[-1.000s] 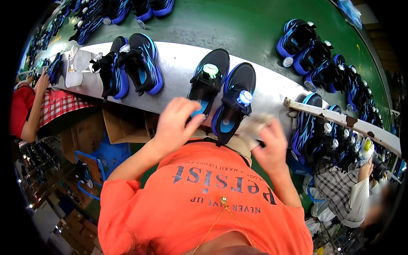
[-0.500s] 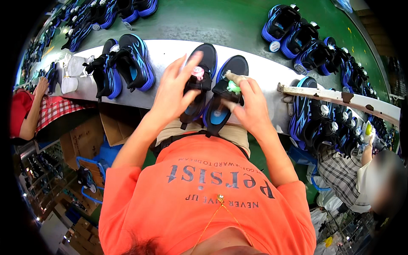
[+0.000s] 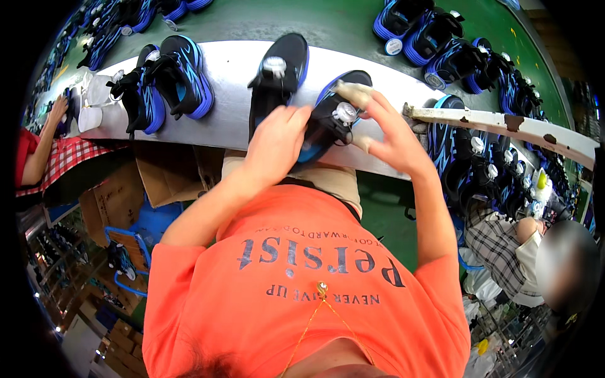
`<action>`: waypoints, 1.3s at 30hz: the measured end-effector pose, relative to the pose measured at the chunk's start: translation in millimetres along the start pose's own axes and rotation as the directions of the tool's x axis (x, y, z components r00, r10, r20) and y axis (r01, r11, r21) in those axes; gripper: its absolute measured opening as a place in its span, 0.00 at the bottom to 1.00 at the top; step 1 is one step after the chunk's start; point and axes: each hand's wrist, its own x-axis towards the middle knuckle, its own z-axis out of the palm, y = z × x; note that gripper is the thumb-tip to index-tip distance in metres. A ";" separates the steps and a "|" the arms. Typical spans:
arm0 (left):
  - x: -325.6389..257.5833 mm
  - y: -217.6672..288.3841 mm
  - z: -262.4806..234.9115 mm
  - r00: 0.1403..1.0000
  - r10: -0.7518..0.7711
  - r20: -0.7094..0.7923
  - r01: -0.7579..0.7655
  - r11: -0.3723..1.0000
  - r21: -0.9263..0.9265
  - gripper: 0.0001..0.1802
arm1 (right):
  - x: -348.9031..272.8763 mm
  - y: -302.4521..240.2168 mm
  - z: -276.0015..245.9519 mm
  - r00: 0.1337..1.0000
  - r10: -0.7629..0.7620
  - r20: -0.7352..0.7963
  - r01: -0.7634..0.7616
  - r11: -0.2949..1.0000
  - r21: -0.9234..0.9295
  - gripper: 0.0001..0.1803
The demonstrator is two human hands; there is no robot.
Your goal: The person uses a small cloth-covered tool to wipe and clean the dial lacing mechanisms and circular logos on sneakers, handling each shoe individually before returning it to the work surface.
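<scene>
In front of me a pair of black and blue sneakers lies on the white metal bench edge. The left sneaker (image 3: 291,53) stands toe away from me, with a round clear dial (image 3: 275,67) at its tongue, and no hand holds it. The right sneaker (image 3: 326,129) is tilted to the right and has a similar dial (image 3: 345,113). My left hand (image 3: 277,142) is closed at this shoe's opening, its fingertips hidden. My right hand (image 3: 392,129) grips the shoe's right side near the dial, with pale covers on thumb and finger.
Another pair of sneakers (image 3: 183,79) stands at left, beside white plastic cups (image 3: 97,104). Rows of sneakers (image 3: 435,38) sit on the green surface beyond. A chipped white bar (image 3: 498,121) juts in at right over more shoes. Co-workers sit on both sides.
My left hand has left the left sneaker and come to the right one. The pink and green pieces seen at the dials no longer show. The right sneaker has tilted.
</scene>
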 end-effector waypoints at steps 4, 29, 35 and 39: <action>13.4 -3.4 4.2 0.995 -0.086 0.045 0.085 0.996 0.022 0.11 | 18.4 28.8 -7.8 0.988 0.043 0.147 -0.032 0.997 -0.074 0.43; 20.4 10.1 -11.0 0.655 -0.305 0.691 0.705 0.574 -0.416 0.12 | -2.2 13.5 7.6 0.988 -0.081 0.134 0.107 0.973 -0.205 0.30; 17.2 22.4 -6.2 0.652 -0.311 0.692 0.747 0.425 -0.512 0.13 | -10.5 3.3 22.4 0.990 0.137 0.032 -0.117 0.930 -0.348 0.28; 16.5 23.2 -5.2 0.592 -0.357 0.722 0.796 0.397 -0.457 0.13 | -4.5 0.6 18.7 0.999 -0.014 0.041 0.031 0.880 -0.475 0.29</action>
